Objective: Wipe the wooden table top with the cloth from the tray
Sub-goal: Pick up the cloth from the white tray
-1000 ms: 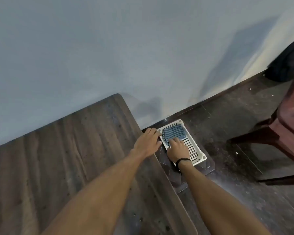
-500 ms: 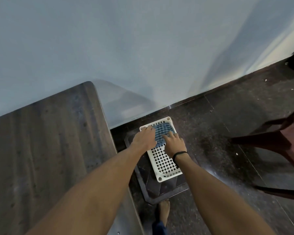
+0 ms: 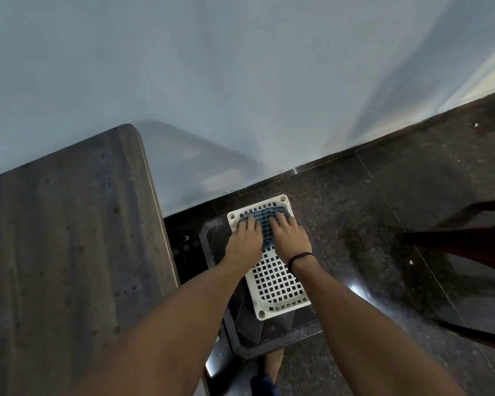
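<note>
Blue-checked cloth (image 3: 265,224) is found at the far end of a white perforated tray (image 3: 277,284), bunched against the end nearest the wall. It is covered on both sides by the hands, and only a strip of fabric is seen between them, with a little past the fingertips.

Left hand (image 3: 245,242) is laid palm-down on the cloth's left part, fingers roughly straight and held close together. Right hand (image 3: 290,238) is laid the same way on the right part, fingers pressed onto the fabric; a black band (image 3: 299,257) is worn at that wrist. The two hands are set side by side, nearly touching.

Near half of the tray is left uncovered. The tray is carried on a dark, low stand (image 3: 240,332) set on the dark stone floor (image 3: 383,210).

Wooden table top (image 3: 69,252) is seen just left of the stand, higher than the tray, its far edge against the pale wall (image 3: 240,67). A dark chair (image 3: 469,244) is noted at the right, well apart from the tray. A bare foot (image 3: 273,364) is seen below the stand.
</note>
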`<state>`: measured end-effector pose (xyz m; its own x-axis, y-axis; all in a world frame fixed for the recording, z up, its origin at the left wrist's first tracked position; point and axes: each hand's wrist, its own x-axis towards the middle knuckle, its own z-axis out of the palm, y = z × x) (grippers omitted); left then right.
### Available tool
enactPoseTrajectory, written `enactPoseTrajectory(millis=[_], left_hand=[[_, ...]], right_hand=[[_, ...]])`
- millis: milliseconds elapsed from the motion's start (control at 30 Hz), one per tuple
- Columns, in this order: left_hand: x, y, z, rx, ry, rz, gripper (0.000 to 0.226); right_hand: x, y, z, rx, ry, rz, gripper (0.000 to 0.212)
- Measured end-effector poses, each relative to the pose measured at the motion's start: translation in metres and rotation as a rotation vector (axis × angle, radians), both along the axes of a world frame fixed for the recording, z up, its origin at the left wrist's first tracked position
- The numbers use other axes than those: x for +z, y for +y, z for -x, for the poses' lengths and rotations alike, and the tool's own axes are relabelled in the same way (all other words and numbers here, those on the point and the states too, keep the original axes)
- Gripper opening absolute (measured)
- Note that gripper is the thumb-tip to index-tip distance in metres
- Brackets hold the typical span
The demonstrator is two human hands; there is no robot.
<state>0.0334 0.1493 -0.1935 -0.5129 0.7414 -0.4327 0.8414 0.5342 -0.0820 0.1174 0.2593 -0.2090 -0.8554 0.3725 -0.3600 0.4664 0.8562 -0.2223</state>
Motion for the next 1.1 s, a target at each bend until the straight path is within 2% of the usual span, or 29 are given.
enactPoseTrajectory(millis=[100, 233, 333, 433, 533, 667, 733, 833, 933, 1100], left_hand=[[0.003, 0.001, 0.002, -0.072, 0.052, -0.01, 0.057], [0.008, 0.004, 0.007, -0.07, 0.025, -0.074, 0.034], [0.015, 0.007, 0.012, 0.019, -0.065, -0.119, 0.04], [0.022, 0.006, 0.016, 0.043, -0.155, -0.129, 0.059], [0.033, 0.005, 0.021, 0.091, -0.181, -0.187, 0.039], [0.066, 0.011, 0.038, 0.106, -0.243, -0.194, 0.019], [0.087, 0.014, 0.053, 0.098, -0.299, -0.199, 0.017], [0.125, 0.01, 0.082, 0.09, -0.334, -0.26, 0.025], [0.164, -0.007, 0.118, 0.135, -0.304, -0.443, 0.03], [0.208, -0.092, 0.178, 0.399, -0.03, -0.73, 0.045]], right_hand=[[-0.001, 0.002, 0.004, 0.012, 0.046, -0.044, 0.039], [-0.003, 0.004, 0.005, 0.043, 0.141, -0.114, 0.02], [-0.008, 0.006, 0.003, 0.008, 0.2, -0.121, 0.012], [-0.001, 0.008, 0.0, -0.13, 0.246, 0.086, 0.015], [0.019, 0.009, -0.004, -0.297, 0.19, 0.423, 0.015], [0.046, 0.008, -0.011, -0.383, 0.211, 0.737, 0.014], [0.061, 0.004, -0.009, -0.388, 0.22, 0.846, 0.026], [0.087, -0.007, 0.009, -0.457, 0.305, 0.731, 0.017], [0.132, -0.029, 0.043, -0.565, 0.469, 0.631, 0.018], [0.195, -0.09, 0.108, -0.523, 0.599, 0.481, 0.017]])
